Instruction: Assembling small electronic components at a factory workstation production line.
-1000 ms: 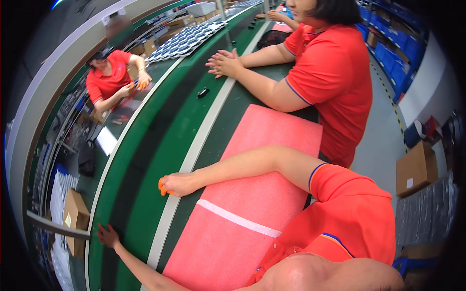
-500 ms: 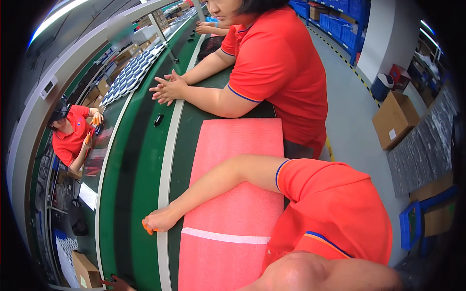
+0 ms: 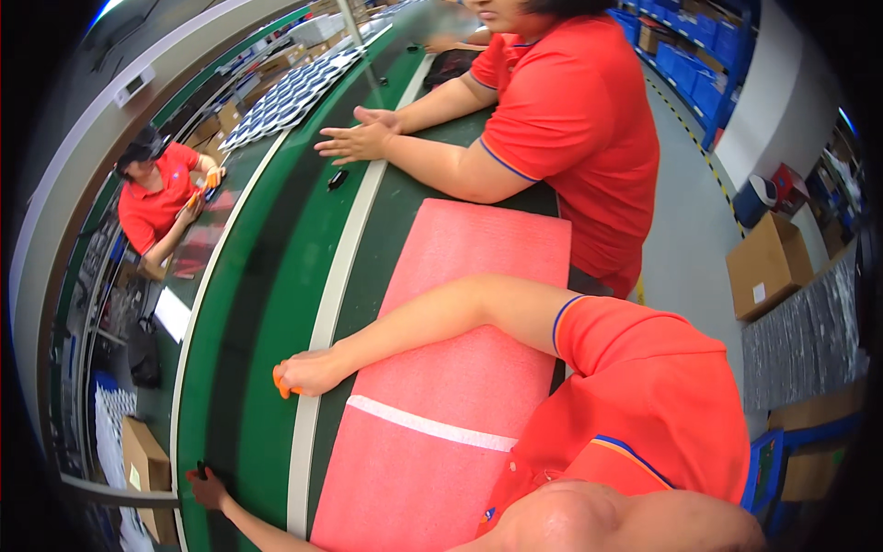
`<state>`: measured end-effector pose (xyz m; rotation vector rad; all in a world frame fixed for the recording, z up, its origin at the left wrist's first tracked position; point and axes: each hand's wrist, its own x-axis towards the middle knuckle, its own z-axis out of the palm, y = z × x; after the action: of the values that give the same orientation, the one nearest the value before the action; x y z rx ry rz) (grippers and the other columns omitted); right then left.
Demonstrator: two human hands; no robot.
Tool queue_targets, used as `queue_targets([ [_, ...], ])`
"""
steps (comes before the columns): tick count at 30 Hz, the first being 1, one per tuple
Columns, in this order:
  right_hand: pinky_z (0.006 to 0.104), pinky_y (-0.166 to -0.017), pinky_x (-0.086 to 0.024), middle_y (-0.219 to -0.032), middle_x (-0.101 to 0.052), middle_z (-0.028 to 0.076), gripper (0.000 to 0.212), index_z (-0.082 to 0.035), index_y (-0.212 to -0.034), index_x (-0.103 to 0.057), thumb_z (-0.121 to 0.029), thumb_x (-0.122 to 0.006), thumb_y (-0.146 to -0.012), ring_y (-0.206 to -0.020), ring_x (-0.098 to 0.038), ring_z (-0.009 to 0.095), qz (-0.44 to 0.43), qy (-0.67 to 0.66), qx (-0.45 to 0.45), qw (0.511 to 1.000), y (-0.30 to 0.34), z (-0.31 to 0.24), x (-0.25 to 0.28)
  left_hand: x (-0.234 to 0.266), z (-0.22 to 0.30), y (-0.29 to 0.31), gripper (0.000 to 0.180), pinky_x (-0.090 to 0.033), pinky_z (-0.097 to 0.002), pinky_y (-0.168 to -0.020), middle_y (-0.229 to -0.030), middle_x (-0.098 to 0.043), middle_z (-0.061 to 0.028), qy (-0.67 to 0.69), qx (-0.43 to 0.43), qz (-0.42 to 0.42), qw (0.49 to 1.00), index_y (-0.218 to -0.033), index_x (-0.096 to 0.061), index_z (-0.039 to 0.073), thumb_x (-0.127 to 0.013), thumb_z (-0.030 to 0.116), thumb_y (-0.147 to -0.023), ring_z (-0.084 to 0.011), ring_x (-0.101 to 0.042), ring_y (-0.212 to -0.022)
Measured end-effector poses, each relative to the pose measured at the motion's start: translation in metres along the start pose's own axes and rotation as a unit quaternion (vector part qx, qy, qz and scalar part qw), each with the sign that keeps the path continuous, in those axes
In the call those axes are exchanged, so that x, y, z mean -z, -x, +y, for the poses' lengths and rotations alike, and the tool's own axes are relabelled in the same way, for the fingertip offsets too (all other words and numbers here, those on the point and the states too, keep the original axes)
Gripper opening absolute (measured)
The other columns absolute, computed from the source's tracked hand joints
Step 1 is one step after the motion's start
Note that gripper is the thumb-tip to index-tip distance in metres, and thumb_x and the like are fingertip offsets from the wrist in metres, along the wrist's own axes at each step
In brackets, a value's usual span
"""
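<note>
My left hand (image 3: 213,491) reaches over the green conveyor belt (image 3: 267,340) at the lower left. Its fingers close on a small black part (image 3: 201,470), whose kind I cannot make out. My right hand (image 3: 313,373) is above the belt's near pale rail (image 3: 317,405), its fingers curled in and orange covers on the fingertips. Whether anything is inside that hand is hidden. The right forearm crosses a pink foam sheet (image 3: 441,368) with a white stripe. Another small black part (image 3: 338,179) lies farther up the belt, near a co-worker's hands.
A co-worker in red (image 3: 579,110) stands beside me, both hands over the belt. Across it another person (image 3: 156,202) handles something small. Patterned white trays (image 3: 294,99) line the far side. Cardboard boxes (image 3: 768,267) and blue shelving (image 3: 690,64) stand at the right.
The view has shifted, so the scene sits differently in the picture. My left hand has come farther into view over the belt with the black part. My right hand stays curled near the rail.
</note>
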<state>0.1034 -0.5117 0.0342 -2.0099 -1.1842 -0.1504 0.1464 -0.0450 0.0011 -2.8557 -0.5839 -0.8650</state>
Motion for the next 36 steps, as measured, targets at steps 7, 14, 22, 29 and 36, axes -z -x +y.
queue_targets([
  [7, 0.0373, -0.081, -0.045, -0.104, -0.054, 0.016, 0.022, 0.001, -0.091, -0.062, 0.003, -0.047, -0.075, -0.095, -0.054, 0.031, -0.029, -0.014, 0.007, 0.999, -0.008, 0.01, -0.016, 0.009, 0.004, 0.021, 0.023, -0.046, -0.0455, -0.066, -0.078, -0.059, -0.0113, -0.053, -0.028, 0.193, 0.979, -0.09, -0.052, 0.012, -0.066, 0.02, -0.074, -0.034, -0.056, -0.075],
  [14, 0.0372, -0.082, -0.045, -0.104, -0.054, 0.016, 0.022, 0.0, -0.092, -0.062, 0.002, -0.047, -0.076, -0.095, -0.054, 0.031, -0.053, -0.034, 0.041, 0.997, -0.008, -0.003, -0.024, 0.001, 0.004, 0.019, 0.021, -0.043, -0.0428, -0.064, -0.076, -0.057, -0.0115, 0.131, -0.045, 0.01, 0.99, -0.092, -0.052, 0.005, -0.063, 0.011, -0.075, -0.0309, -0.056, -0.076],
  [22, 0.0363, -0.081, -0.045, -0.106, -0.053, 0.016, 0.03, -0.001, -0.107, -0.055, 0.001, -0.05, -0.078, -0.095, -0.054, 0.03, -0.041, -0.063, 0.066, 0.995, -0.005, -0.022, -0.033, 0.035, 0.027, 0.042, 0.026, -0.044, -0.035, -0.056, -0.077, -0.058, -0.0105, 0.294, -0.019, 0.122, 0.948, -0.101, -0.056, 0.004, -0.064, 0.013, -0.078, -0.0219, -0.055, -0.062],
  [29, 0.0331, -0.077, -0.044, -0.099, -0.054, 0.018, 0.049, -0.002, -0.123, -0.043, -0.004, -0.055, -0.076, -0.084, -0.055, 0.027, 0.119, -0.155, -0.054, 0.979, -0.01, -0.027, -0.023, 0.107, 0.152, 0.065, 0.025, -0.038, -0.0202, -0.048, -0.083, -0.058, -0.0052, 0.645, 0.054, -0.222, 0.729, -0.107, -0.056, 0.001, -0.059, 0.006, -0.083, -0.0105, -0.055, -0.059],
  [36, 0.0283, -0.073, -0.046, -0.098, -0.056, 0.013, 0.048, -0.001, -0.119, -0.047, -0.017, -0.066, -0.078, -0.08, -0.055, 0.015, 0.224, -0.252, -0.116, 0.934, -0.017, -0.031, -0.012, 0.152, 0.22, 0.1, 0.026, -0.041, -0.02, -0.051, -0.083, -0.059, -0.0059, 0.677, -0.022, -0.333, 0.656, -0.106, -0.056, -0.001, -0.06, 0.0, -0.081, -0.0112, -0.057, -0.06],
])
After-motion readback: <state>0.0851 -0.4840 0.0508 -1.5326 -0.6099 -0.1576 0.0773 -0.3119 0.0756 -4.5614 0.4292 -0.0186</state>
